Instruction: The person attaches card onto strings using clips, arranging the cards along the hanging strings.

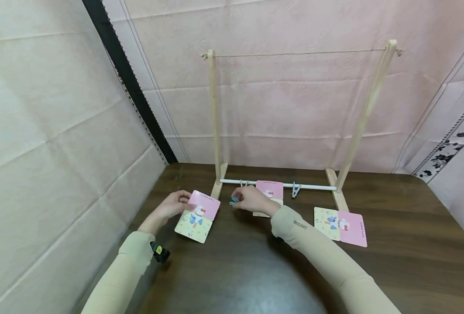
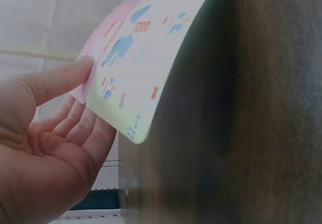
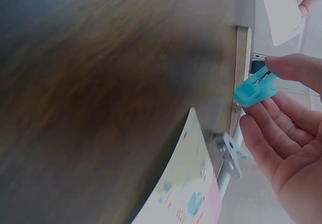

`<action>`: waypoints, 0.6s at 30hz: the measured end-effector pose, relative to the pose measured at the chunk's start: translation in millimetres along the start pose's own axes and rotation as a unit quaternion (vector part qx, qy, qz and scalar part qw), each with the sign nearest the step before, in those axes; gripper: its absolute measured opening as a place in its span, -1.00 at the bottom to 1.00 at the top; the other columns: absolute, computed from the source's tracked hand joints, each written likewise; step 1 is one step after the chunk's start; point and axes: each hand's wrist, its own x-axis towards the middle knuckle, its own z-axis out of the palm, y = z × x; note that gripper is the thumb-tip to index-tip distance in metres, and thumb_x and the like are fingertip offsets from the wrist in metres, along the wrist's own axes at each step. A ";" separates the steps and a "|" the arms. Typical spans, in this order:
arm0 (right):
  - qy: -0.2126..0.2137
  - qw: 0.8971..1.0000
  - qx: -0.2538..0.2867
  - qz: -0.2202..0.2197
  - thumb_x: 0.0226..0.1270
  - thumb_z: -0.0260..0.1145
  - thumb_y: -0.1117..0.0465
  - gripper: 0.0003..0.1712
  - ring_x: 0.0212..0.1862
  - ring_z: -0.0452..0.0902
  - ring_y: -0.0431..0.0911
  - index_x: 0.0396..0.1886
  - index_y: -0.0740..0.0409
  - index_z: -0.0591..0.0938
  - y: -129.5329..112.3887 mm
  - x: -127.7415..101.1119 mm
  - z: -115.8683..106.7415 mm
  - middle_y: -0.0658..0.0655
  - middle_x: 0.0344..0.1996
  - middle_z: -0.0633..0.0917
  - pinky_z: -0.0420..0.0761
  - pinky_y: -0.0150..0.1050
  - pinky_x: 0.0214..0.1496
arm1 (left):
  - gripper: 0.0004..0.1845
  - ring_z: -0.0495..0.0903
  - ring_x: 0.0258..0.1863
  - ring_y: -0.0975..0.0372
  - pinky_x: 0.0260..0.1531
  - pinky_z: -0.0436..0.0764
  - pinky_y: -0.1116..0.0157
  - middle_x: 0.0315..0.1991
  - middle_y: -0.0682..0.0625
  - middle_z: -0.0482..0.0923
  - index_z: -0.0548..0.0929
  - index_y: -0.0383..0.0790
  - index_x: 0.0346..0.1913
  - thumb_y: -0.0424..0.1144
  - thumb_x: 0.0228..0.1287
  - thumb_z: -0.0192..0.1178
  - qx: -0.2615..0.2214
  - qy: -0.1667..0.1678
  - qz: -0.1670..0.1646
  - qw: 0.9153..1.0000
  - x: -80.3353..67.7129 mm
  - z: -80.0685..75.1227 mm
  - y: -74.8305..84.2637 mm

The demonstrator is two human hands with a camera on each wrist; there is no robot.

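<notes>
My left hand [image 1: 173, 205] pinches a pink and pale yellow card [image 1: 197, 216] by its left edge. In the left wrist view the thumb lies on the printed face of the card [image 2: 146, 43] and the fingers are behind it. My right hand [image 1: 252, 199], to the right of this card, pinches a light blue clothespin [image 3: 255, 88] between thumb and fingers. Beneath the right forearm's side, a second card [image 1: 270, 186] lies partly hidden by the hand. A grey-blue clothespin [image 3: 230, 152] sits near the rod in the right wrist view.
A wooden rack stands at the table's back, with a left post [image 1: 214, 117], a right post [image 1: 363, 117] and a string [image 1: 298, 54] between their tops. A white rod [image 1: 314, 187] joins the bases. Another clothespin [image 1: 296, 190] is by the rod; a third card [image 1: 340, 226] lies at right.
</notes>
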 end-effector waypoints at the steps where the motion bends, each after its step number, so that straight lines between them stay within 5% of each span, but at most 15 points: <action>1: -0.001 1.000 0.000 0.001 0.31 0.44 0.14 -0.65 -0.19 0.62 -0.19 0.03 0.19 0.69 1.9 -2.8 -1.0 -0.01 -0.25 0.73 0.62 -0.23 -0.05 | -0.56 0.61 -0.20 0.11 -0.15 0.61 0.21 -0.10 -0.18 0.62 0.46 -0.36 0.18 -0.33 0.32 0.34 -0.001 -0.002 0.002 1.000 0.6 0.6 0.5; 18: 0.009 1.000 0.010 0.005 0.26 0.47 0.23 -0.68 -0.25 0.62 -0.18 -0.03 0.27 0.70 28.8 -57.7 -31.8 0.01 -0.31 0.72 0.64 -0.21 -0.14 | -0.64 0.66 -0.22 0.12 -0.11 0.64 0.13 -0.11 -0.19 0.67 0.47 -0.36 0.15 -0.31 0.39 0.27 -0.003 -0.029 0.037 0.999 9.8 5.4 20.3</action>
